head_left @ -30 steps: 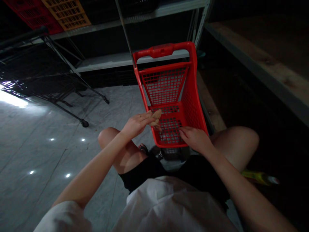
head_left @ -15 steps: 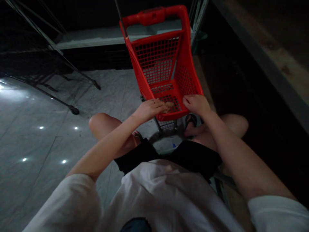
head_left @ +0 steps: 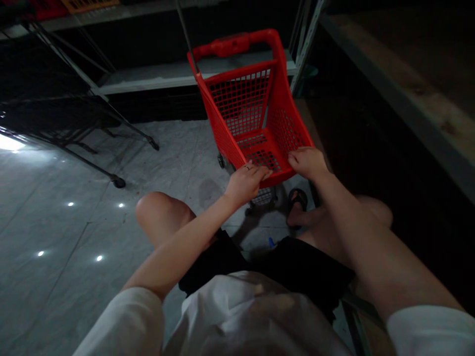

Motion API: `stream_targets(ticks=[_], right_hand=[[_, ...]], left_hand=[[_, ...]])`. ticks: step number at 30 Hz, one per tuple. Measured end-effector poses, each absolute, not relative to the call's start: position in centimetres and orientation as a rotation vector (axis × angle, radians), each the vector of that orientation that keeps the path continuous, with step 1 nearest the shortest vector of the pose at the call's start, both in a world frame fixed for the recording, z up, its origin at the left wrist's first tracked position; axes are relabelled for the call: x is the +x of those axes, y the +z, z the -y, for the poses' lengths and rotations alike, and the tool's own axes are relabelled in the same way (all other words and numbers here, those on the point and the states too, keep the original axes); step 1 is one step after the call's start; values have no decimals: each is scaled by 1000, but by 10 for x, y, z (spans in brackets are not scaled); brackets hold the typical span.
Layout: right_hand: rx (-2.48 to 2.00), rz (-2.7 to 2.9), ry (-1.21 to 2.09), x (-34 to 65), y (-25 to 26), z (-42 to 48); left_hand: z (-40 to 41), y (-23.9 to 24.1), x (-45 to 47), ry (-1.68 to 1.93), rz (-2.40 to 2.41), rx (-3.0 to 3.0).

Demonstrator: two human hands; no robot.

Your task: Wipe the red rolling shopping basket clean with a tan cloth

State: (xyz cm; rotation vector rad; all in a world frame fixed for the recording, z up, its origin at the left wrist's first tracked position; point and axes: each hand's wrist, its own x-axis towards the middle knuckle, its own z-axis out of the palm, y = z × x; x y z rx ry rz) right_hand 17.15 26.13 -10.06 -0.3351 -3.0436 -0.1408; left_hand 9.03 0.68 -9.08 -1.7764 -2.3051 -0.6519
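Note:
A small red plastic shopping cart (head_left: 218,123) with a lattice basket stands between my knees, its handle at the far end. My left hand (head_left: 247,182) is closed over the left part of its near rim. A small tan edge shows by those fingertips, too little to name. At the near right corner, my right hand (head_left: 308,161) has its fingers curled around the rim. Nothing else shows inside the basket. Below it, wheels touch the floor.
Behind the cart runs a low metal shelf (head_left: 148,81). A dark wire cart (head_left: 48,109) on wheeled legs stands at left. A wooden-topped ledge (head_left: 411,84) borders the right. A small blue object (head_left: 271,242) lies on the tiled floor (head_left: 48,282).
The cart has shifted slightly away from me and turned a little. My left hand has slid right along the near rim, hiding most of the tan piece. The right hand stays on its corner.

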Motion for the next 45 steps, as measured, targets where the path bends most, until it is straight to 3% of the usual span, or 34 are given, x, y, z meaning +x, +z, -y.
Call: stream_targets(ticks=[4, 7, 13, 16, 29, 39, 45], right_hand=[[-326, 3070, -125, 168, -100, -297], [-568, 3030, -42, 169, -100, -301], [-710, 2613, 566, 180, -112, -252], [-701, 2452, 699, 187, -119, -238], [-522, 2554, 653, 199, -114, -260], [-496, 2875, 424, 200, -112, -316], [-325, 2940, 253, 200, -113, -345]], left_hand=[[-32, -96, 115, -644, 2245, -1772], [-57, -96, 123, -558, 2253, -1770], [-82, -90, 119, -490, 2233, -1859], [-75, -83, 98, -400, 2106, -2018], [-37, -18, -83, -294, 2373, -1607], [-112, -85, 85, -485, 2222, -1822], [-105, -78, 26, -322, 2087, -1885]])
